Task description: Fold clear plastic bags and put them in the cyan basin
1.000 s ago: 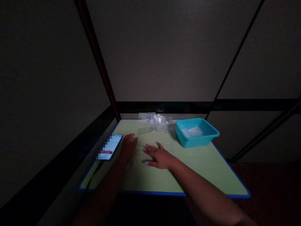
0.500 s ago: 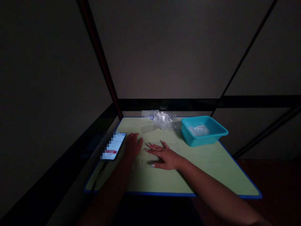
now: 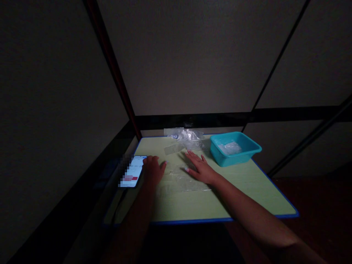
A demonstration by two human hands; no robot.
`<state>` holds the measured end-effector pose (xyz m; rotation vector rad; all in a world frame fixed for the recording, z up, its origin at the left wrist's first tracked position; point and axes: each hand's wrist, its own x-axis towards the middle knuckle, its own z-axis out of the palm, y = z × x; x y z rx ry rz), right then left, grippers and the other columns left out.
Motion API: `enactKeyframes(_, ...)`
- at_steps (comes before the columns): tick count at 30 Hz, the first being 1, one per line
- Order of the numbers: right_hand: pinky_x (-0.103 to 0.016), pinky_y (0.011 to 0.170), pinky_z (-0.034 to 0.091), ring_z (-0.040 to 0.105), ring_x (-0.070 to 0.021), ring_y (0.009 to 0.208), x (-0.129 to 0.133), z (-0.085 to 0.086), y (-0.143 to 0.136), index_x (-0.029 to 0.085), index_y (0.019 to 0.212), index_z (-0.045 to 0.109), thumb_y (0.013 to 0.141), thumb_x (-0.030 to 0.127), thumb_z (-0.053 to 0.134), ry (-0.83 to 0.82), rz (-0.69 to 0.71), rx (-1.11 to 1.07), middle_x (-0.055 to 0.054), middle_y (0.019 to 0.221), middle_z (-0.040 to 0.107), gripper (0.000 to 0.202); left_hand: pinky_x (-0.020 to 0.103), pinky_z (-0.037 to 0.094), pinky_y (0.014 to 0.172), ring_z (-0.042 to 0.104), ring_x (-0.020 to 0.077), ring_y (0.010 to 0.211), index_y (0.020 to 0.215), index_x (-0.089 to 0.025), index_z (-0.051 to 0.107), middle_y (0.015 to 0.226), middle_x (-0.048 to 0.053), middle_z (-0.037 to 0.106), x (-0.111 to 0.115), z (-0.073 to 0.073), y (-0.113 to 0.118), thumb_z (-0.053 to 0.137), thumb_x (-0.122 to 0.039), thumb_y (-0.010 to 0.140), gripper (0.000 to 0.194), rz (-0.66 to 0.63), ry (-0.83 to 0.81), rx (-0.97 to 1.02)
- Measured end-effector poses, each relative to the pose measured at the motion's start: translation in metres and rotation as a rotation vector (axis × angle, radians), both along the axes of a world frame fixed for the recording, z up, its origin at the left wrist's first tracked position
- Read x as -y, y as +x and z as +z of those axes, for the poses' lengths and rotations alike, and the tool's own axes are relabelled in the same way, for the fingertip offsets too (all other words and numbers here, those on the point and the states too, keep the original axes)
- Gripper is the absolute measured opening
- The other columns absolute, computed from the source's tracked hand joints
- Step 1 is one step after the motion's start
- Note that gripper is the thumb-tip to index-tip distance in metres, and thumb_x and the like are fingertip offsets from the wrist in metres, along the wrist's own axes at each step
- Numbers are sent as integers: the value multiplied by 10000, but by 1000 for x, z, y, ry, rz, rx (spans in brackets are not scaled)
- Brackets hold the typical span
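Observation:
A clear plastic bag [image 3: 189,183] lies flat on the pale green table, its outline faint. Over its far right part my right hand [image 3: 202,168] is spread palm down, fingers pointing away and left, holding nothing; whether it presses on the plastic I cannot tell. To the left, my left hand [image 3: 153,170] rests by the phone's right edge, thumb apart from the fingers, with nothing seen in it. Past both hands sits a crumpled pile of clear plastic bags [image 3: 189,135]; my right fingertips reach close to its near side.
A turquoise basin [image 3: 231,160] with folded clear plastic [image 3: 230,147] inside stands at the table's back right. A lit phone [image 3: 133,172] lies at the left edge. The table [image 3: 244,194] has a blue rim, with walls behind and at left.
My right hand has slid away from me and slightly right across the plastic, uncovering more of it. My left hand stays beside the phone. The view has shifted slightly.

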<state>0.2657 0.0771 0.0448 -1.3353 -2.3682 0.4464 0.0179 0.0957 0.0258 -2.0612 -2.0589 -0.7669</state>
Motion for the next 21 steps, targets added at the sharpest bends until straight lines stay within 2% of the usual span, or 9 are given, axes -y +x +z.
enactKeyframes(4, -631, 1108, 70, 109, -267, 1466, 0, -1, -1, 308, 1535, 110, 929, 478, 452, -43, 48, 90, -79, 1598, 98, 717, 453, 428, 898, 495, 319, 1035, 1009, -186, 607, 1038, 116, 580, -2, -5, 2, 655, -449, 784, 349, -14, -31, -10)
enactKeyframes(9, -620, 1116, 92, 65, -277, 1469, -2, 3, 4, 320, 1537, 3, 944, 466, 419, 14, -16, 87, -58, 1603, 38, 739, 468, 402, 950, 465, 336, 1143, 1233, -156, 522, 1208, 159, 542, -3, 0, 4, 594, -449, 831, 503, -8, 12, 26)
enactKeyframes(12, -605, 1125, 77, 59, -276, 1469, -4, 4, 6, 306, 1540, 16, 959, 458, 384, 38, -56, 126, -60, 1602, 19, 704, 485, 330, 1045, 405, 340, 1269, 1302, -134, 480, 1319, 185, 503, 1, 8, 9, 546, -417, 866, 524, -22, 41, 33)
enactKeyframes(14, -608, 1124, 61, 56, -269, 1469, -6, 2, 6, 311, 1540, 62, 968, 459, 363, 17, -64, 192, -57, 1600, 13, 663, 522, 253, 1101, 335, 343, 1356, 1313, -149, 483, 1395, 181, 479, 9, 11, 15, 558, -415, 860, 531, -83, 15, 8)
enactKeyframes(17, -632, 1112, 59, 58, -266, 1470, -6, -3, 5, 315, 1535, 104, 976, 487, 329, -51, -44, 284, -56, 1598, 27, 627, 612, 179, 1110, 235, 356, 1428, 1352, -170, 466, 1495, 172, 401, 25, 13, 28, 563, -446, 858, 574, -242, -148, -61)
enactKeyframes(21, -649, 1107, 65, 67, -255, 1471, -6, -7, 3, 296, 1534, 124, 980, 518, 286, -115, -5, 344, -59, 1597, 46, 618, 627, 170, 1116, 255, 318, 1434, 1356, -231, 481, 1504, 121, 407, 49, 10, 35, 527, -461, 886, 525, -483, -348, -134)
